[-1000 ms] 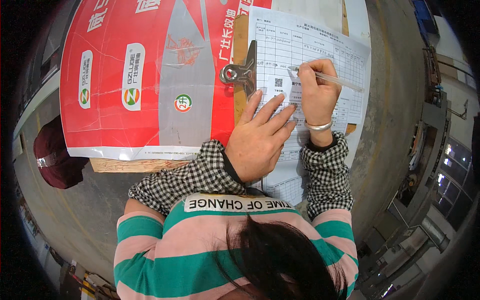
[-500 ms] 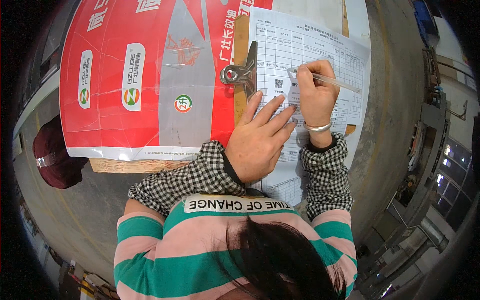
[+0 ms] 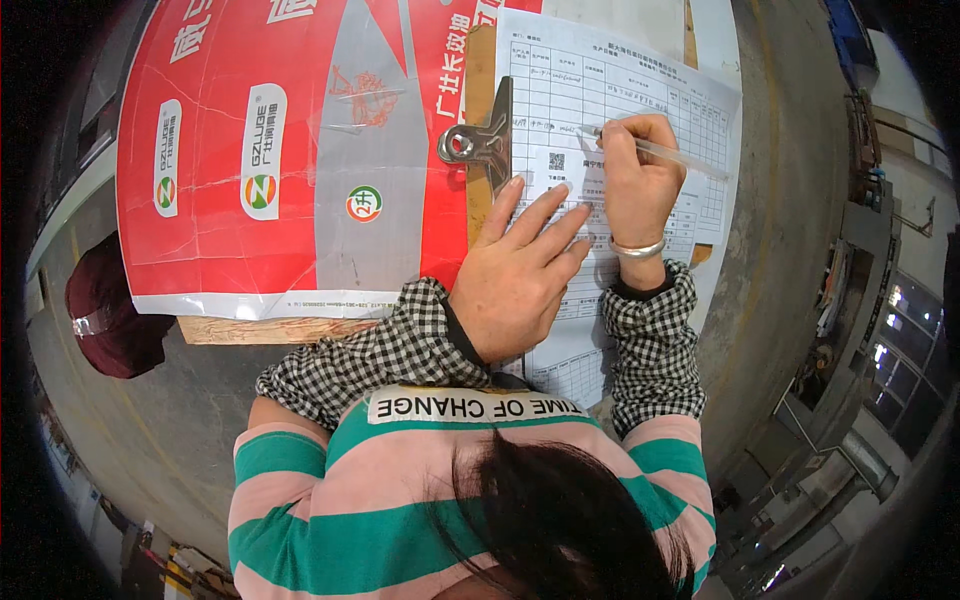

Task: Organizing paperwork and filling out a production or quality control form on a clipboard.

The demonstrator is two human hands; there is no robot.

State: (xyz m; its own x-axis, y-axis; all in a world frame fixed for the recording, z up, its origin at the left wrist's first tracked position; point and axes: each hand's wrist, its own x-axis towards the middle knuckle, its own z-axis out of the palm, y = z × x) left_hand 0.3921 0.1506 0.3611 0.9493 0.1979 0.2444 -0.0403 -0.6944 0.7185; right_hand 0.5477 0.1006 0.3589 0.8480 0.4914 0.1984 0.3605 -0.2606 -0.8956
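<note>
Between the fingers of my right hand [image 3: 643,185] is a slim clear pen [image 3: 680,158]. Its tip touches a printed form [image 3: 560,95] with a ruled table and some handwriting. My left hand [image 3: 522,270] lies flat with fingers spread, pressing on a smaller slip [image 3: 562,175] with a square code, which sits on the form. The sheets lie on a brown clipboard [image 3: 481,95], whose metal clip [image 3: 475,146] is at their left edge. More printed sheets [image 3: 570,365] show below my hands.
A large red and grey printed sheet [image 3: 220,245] covers the surface on the left, over a wooden edge [image 3: 270,331]. Beyond it, near the floor, is a dark red cloth-like bundle [image 3: 118,310]. Machinery [image 3: 860,250] stands along the right side.
My right hand and the pen have shifted slightly right along the row of the form. My left hand stays in nearly the same place.
</note>
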